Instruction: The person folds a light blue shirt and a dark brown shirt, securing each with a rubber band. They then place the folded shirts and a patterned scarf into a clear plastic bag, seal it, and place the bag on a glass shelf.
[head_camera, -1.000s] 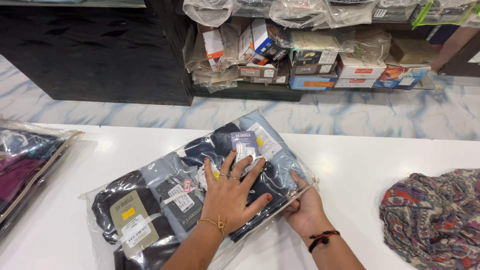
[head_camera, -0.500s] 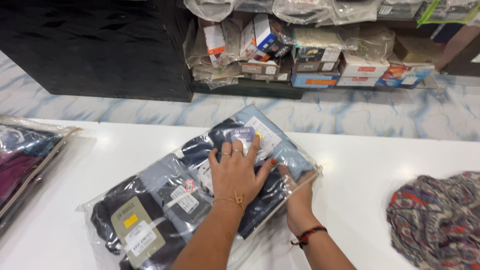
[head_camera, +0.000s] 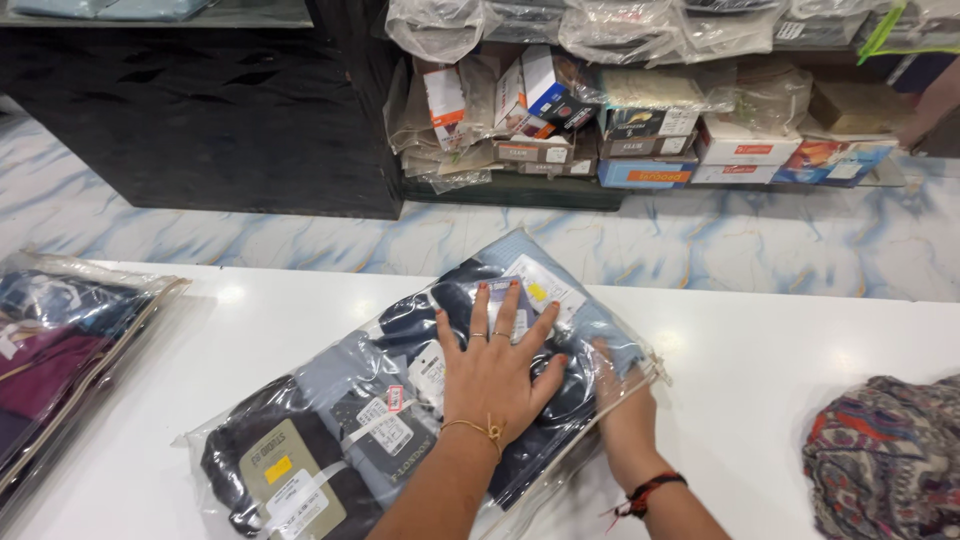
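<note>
The left hand lies flat and spread on the clear plastic bag of folded clothes mid-worktop while the right hand, fingers slipped into its open end near the front edge, seems to be pressing the stack in; closing that end looks to need a firm hold-down

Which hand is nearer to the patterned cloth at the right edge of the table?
Right. The right hand is at the clear bag's right edge, toward the patterned cloth. The left hand lies flat on the bag, farther away.
</note>
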